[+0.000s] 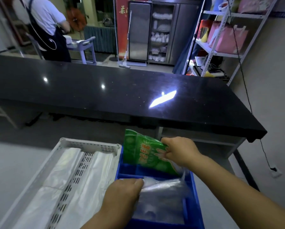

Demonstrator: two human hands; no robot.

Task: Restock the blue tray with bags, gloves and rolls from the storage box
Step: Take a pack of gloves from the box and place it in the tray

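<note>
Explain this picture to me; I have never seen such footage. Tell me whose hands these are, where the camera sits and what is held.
No machine here: a person wears one camera on the head, looking down at their own bare hands. The right hand pinches a green packet at the far compartment of a blue tray. The left hand grips a clear plastic pack lying in the near compartment. Left of the tray stands a white basket of white bags; a black counter lies beyond.

Green packet (143,152) in right hand (179,151) over blue tray (130,169); left hand (123,192) on clear bags (163,195).
</note>
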